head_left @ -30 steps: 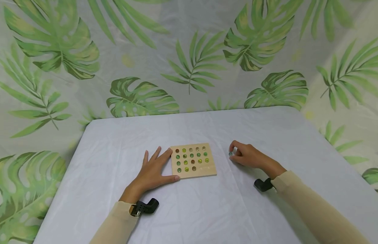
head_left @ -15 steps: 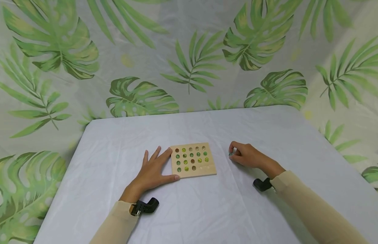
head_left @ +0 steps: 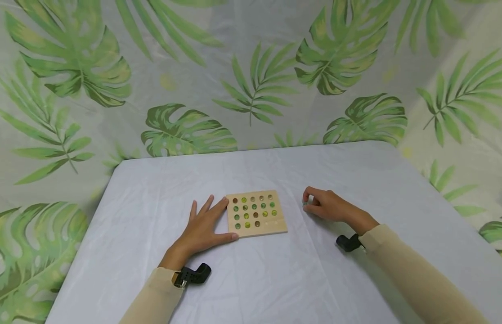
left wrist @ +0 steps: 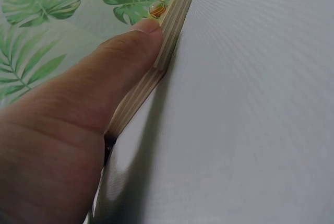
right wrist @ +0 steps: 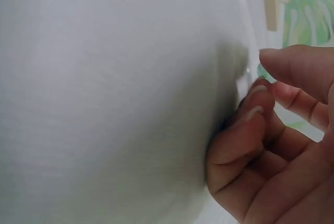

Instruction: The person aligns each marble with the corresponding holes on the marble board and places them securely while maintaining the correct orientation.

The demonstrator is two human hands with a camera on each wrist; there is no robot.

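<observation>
A light wooden board (head_left: 275, 229) lies on the white-covered table, with rows of round hollows. Glass marbles (head_left: 255, 215) in green, yellow, reddish brown and clear tones fill most of them; several hollows at the front right hold none. My left hand (head_left: 200, 231) rests at the board's left side, fingers spread, its thumb touching the front left corner and its index finger the back left one. To the right of the board, my right hand (head_left: 325, 204) pinches a blue-green marble (right wrist: 262, 72) between thumb and index finger, low over the cloth. Fingers mostly cover that marble.
White cloth (head_left: 243, 279) covers the table, lightly creased. A leaf-print curtain (head_left: 275, 81) hangs behind the table and along its sides. Each wrist carries a small black camera (head_left: 196, 273).
Hardly anything moves. The blue-green marble shows less between the right fingers than a second ago. The left hand and the board stay put.
</observation>
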